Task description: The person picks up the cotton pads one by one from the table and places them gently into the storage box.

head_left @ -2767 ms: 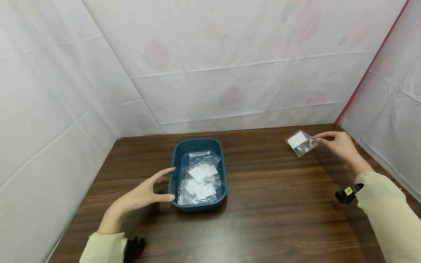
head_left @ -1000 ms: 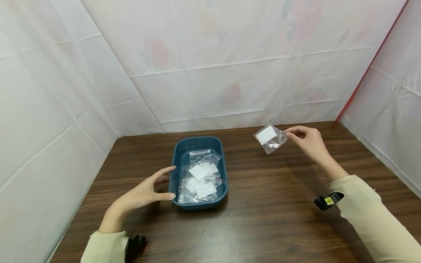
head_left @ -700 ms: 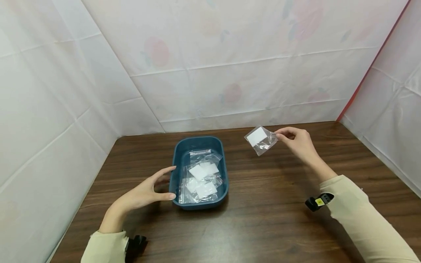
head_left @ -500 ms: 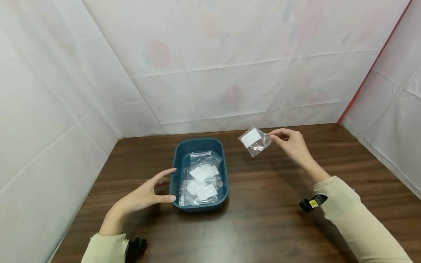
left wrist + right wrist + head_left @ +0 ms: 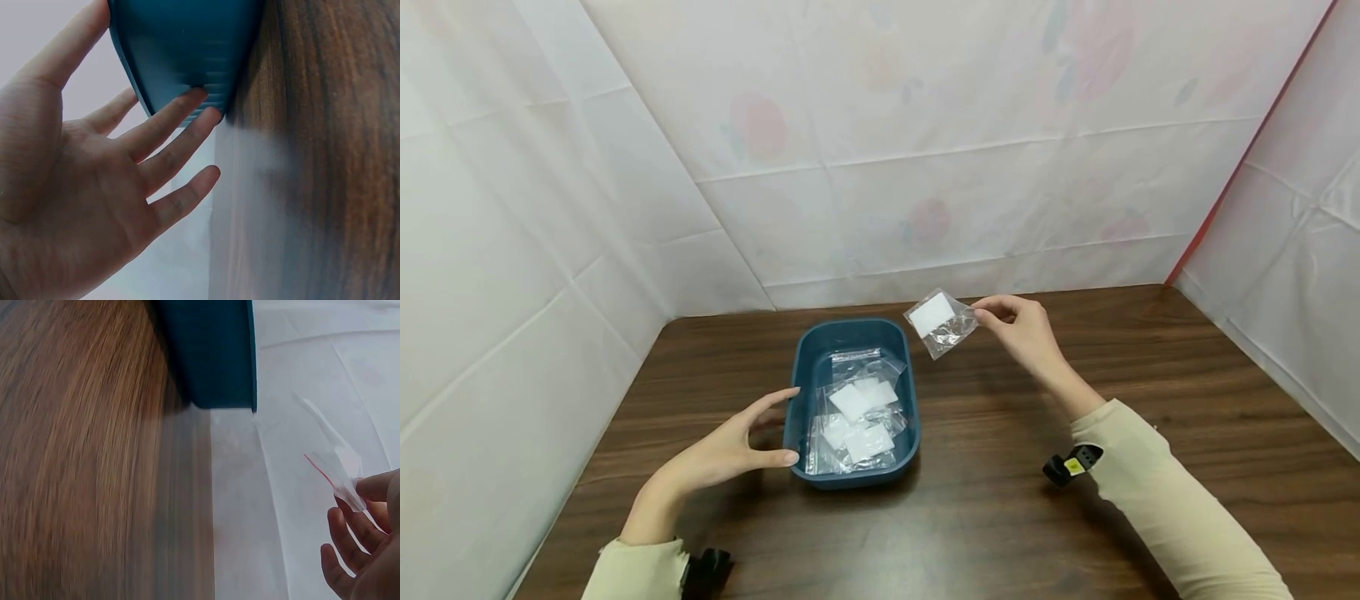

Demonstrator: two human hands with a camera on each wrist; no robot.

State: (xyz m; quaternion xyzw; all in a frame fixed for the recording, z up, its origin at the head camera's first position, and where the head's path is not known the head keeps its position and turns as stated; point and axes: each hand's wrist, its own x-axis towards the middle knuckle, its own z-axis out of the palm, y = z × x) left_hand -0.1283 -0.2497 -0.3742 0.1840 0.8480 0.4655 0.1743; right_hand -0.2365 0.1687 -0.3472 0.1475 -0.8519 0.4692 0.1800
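Observation:
My right hand [image 5: 1021, 332] pinches a small clear zip bag [image 5: 955, 332] between thumb and fingertips by one corner. A white square piece lies inside it. The bag is in the air just right of the blue bin's far right corner; the right wrist view shows a red line along the zip bag [image 5: 322, 472]. My left hand [image 5: 718, 450] rests against the left side of the blue bin [image 5: 913, 417], thumb and index finger at the rim. In the left wrist view, the other fingers of my left hand [image 5: 94, 169] lie fairly straight, two touching the ribbed outer wall.
Inside the bin, several clear bags with white squares [image 5: 869, 442] lie overlapping. The bin stands on a dark wooden table [image 5: 985, 517]. White fabric sheets [image 5: 865, 208] rise behind the table and along both sides, with a red edge [image 5: 1206, 221] at the right corner.
From the far right of the table, my right hand has carried the zip bag leftward, close to the bin. My left hand and the bin stay in place.

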